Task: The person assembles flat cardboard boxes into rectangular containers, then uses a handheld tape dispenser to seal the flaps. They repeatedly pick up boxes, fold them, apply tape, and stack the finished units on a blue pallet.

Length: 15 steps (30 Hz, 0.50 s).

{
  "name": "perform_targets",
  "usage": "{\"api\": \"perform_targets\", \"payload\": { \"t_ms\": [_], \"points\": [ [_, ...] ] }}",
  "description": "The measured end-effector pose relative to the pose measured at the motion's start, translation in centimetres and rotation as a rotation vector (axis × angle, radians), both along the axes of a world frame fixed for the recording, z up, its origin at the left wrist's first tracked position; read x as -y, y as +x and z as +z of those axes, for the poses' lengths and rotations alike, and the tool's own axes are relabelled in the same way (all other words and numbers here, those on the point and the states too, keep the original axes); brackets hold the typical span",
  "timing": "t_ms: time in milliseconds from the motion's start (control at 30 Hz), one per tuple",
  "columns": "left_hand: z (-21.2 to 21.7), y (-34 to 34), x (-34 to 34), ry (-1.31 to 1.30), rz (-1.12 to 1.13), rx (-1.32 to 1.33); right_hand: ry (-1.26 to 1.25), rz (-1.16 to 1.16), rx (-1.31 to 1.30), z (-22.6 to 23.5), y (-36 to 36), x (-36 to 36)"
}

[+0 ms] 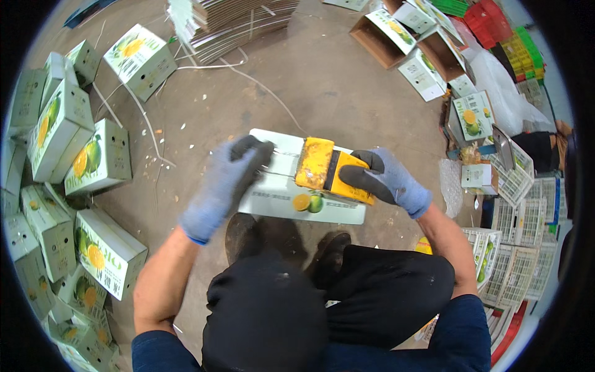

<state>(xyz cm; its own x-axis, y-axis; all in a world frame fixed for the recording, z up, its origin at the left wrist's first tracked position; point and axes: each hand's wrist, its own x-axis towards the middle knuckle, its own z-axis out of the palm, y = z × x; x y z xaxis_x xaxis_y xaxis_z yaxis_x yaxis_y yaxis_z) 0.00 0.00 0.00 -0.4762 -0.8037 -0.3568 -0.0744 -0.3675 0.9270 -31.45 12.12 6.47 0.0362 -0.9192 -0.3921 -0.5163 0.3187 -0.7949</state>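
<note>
Two gloved hands are seen above a pale green carton [268,199], which is laid on the brown floor [238,108] in front of a pair of dark shoes [331,251]. By the right hand [387,181], a worn yellow hand tool [317,162] with a black band is gripped at its right end, the fingers and thumb being closed about its body. The tool is held over the carton's right half; whether the two are touching cannot be told. Two thin rods [279,176] are extended from the tool's left end toward the left hand [230,177], whose fingers are curled and blurred, so it cannot be told whether the rods are pinched by them. An orange and a green fruit are printed on the carton's near side. At the left, printed fruit cartons [99,158] are piled up, and white straps [147,121] are scattered near them. Ahead, flattened cardboard [242,31] is stacked. At the right, open cartons [385,38], clear plastic wrap [503,87] and white plastic crates [519,217] are gathered
</note>
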Motion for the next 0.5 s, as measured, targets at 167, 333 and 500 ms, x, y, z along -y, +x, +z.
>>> {"api": "perform_targets", "payload": {
  "t_ms": [167,333,500],
  "points": [
    [-2.5,8.6,3.7,-0.062,-0.042,0.310,0.207,0.188,-0.293,2.4,2.3,3.5],
    [-10.4,10.8,5.0,-0.127,-0.059,0.329,0.170,0.368,-0.557,2.8,4.8,5.0],
    [-20.3,2.7,-1.4,-0.423,-0.108,0.616,0.132,0.514,-0.667,1.8,5.3,5.5]
  ]
}}
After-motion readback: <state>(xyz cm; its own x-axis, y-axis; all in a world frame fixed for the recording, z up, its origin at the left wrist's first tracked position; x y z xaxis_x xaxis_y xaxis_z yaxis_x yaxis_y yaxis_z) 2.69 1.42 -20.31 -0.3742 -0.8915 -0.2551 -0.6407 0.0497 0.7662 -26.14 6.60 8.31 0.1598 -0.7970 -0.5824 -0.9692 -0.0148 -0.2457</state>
